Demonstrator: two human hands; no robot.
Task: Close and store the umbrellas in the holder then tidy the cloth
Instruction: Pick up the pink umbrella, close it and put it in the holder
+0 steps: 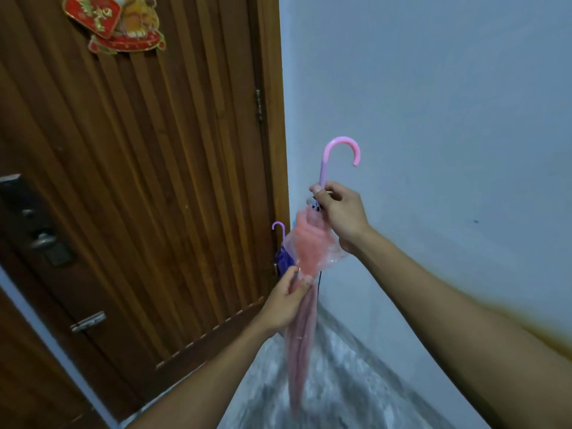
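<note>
1. A wooden door (pixel 139 181) fills the left side, with a red paper decoration (pixel 111 23) near its top and a metal lock (pixel 34 230) at its left edge.
2. The left hand (pixel 284 301) holds the folded cloth of the pink umbrella (pixel 305 305) about halfway down, fingers curled round it with the thumb pressed on top.
3. A purple umbrella (pixel 283 255), closed, stands in the corner by the door frame, just behind the pink one; what holds it is hidden.
4. The pink umbrella hangs closed and nearly upright, hook handle up, tip blurred above the grey floor (pixel 340 382).
5. The right hand (pixel 340 212) pinches the shaft just below the handle, fingers curled.
6. A pale wall (pixel 448 103) fills the right.
</note>
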